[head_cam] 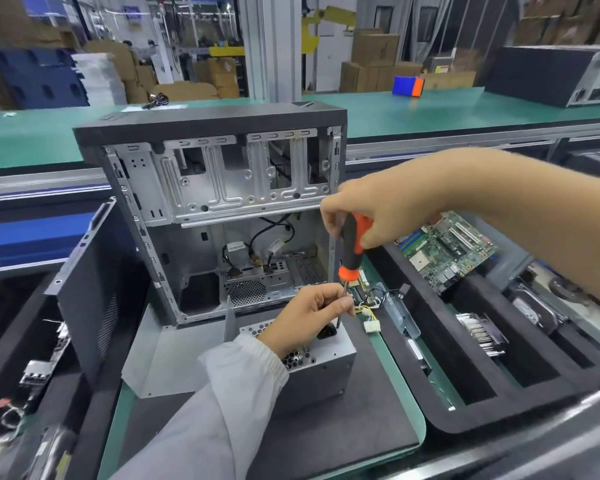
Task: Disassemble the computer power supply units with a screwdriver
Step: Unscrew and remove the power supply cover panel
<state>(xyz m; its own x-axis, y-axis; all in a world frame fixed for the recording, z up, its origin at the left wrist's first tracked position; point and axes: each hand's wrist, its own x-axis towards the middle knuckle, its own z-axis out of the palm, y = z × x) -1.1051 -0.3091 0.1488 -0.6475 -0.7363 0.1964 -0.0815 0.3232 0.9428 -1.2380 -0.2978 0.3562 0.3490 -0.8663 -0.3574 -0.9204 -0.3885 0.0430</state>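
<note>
Both hands engaged: right hand (378,216) gripped screwdriver (352,247); left hand (312,310) pinched its shaft over power supply (321,365). Step judged: undoing a casing screw; next, steady downward turning.

My right hand (378,216) reaches in from the right, arm bare, fingers curled around a handle. My left hand (312,311), wrist in a white sleeve, pinches a thin shaft below it.

My only view comes from the head camera, wide-angle, looking forward and down over the workbench (388,424) from close above. It faces the open computer case (219,216) standing near, with a green conveyor (430,109) and warehouse beyond.
</note>
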